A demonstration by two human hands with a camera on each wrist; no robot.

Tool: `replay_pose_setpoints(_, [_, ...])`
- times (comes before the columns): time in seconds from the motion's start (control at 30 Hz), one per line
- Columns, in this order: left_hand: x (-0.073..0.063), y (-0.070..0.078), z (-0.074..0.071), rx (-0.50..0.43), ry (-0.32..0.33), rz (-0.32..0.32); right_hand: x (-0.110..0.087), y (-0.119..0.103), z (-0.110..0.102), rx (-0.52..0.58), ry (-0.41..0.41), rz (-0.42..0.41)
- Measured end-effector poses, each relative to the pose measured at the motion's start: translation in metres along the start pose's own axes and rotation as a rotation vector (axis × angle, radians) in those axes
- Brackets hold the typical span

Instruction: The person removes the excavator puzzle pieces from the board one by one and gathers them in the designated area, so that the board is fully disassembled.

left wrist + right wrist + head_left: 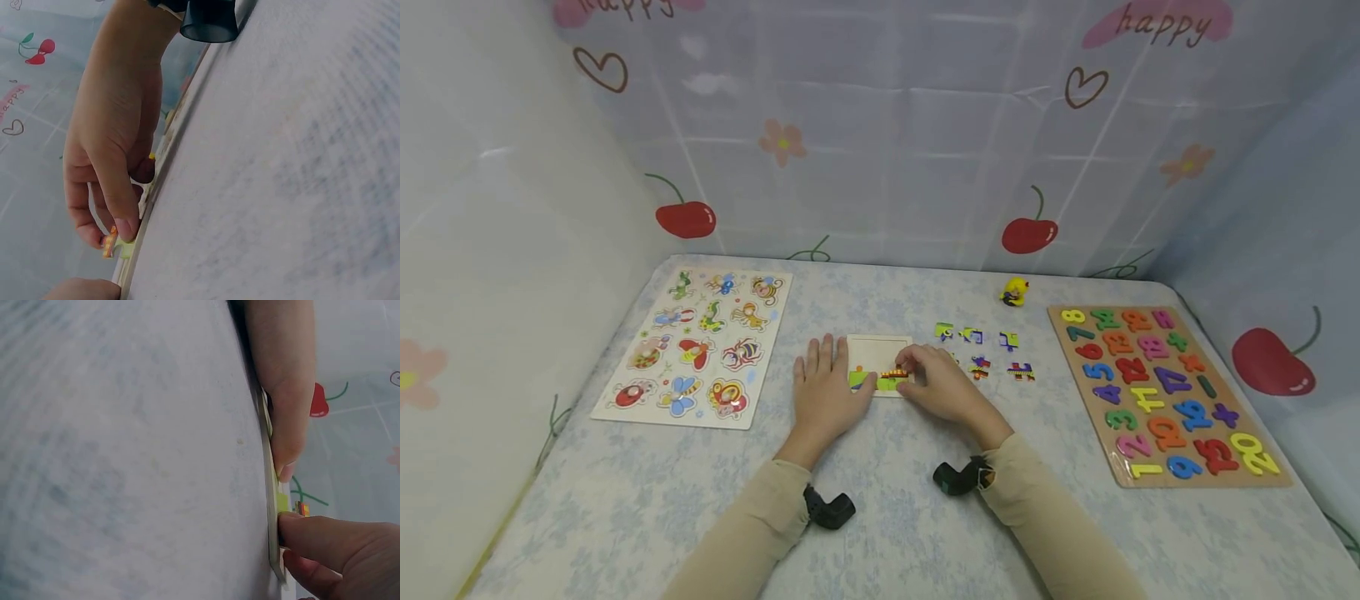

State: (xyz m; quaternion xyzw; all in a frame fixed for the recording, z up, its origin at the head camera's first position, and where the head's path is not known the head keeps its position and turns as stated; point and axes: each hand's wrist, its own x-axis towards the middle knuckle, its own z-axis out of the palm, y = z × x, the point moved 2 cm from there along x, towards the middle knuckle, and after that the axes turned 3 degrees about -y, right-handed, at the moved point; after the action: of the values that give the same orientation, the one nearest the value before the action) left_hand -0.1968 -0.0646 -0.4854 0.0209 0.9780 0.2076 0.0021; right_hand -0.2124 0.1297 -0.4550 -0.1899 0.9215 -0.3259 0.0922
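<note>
An orange-patterned piece (892,374) tilts over the part-filled puzzle tray (877,352).

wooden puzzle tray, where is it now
In the head view, the wooden puzzle tray lies on the table between the left hand and right hand, left of the loose jigsaw pieces.

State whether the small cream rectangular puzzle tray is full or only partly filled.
Partly filled: the tray is bare at its far side, with green jigsaw pieces along its near edge.

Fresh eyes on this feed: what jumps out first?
The bright number board at the right likely grabs attention first, then the bug board at the left. Between them, the right hand pinches a puzzle piece at a small tray, the left hand at its left edge.
</note>
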Motion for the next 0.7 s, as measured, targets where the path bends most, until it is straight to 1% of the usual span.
replay_pose_setpoints(0.13, [0.0, 0.001, 0.0, 0.01, 0.0, -0.002, -0.002, -0.001, -0.002, 0.095, -0.007, -0.008])
replay_pose_setpoints(0.33, [0.0, 0.001, 0.0, 0.014, 0.002, -0.006, -0.01, 0.0, -0.013, 0.154, 0.015, 0.026])
replay_pose_setpoints(0.4, [0.0, 0.001, 0.0, 0.01, 0.006, -0.005, -0.014, 0.003, -0.02, 0.165, 0.032, 0.03])
replay_pose_setpoints(0.5, [-0.001, 0.001, 0.0, 0.003, 0.011, 0.0, -0.022, 0.009, -0.032, 0.163, 0.051, 0.056])
replay_pose_setpoints(0.7, [-0.002, -0.001, 0.001, -0.001, 0.003, 0.011, -0.05, 0.029, -0.056, 0.133, 0.065, 0.135])
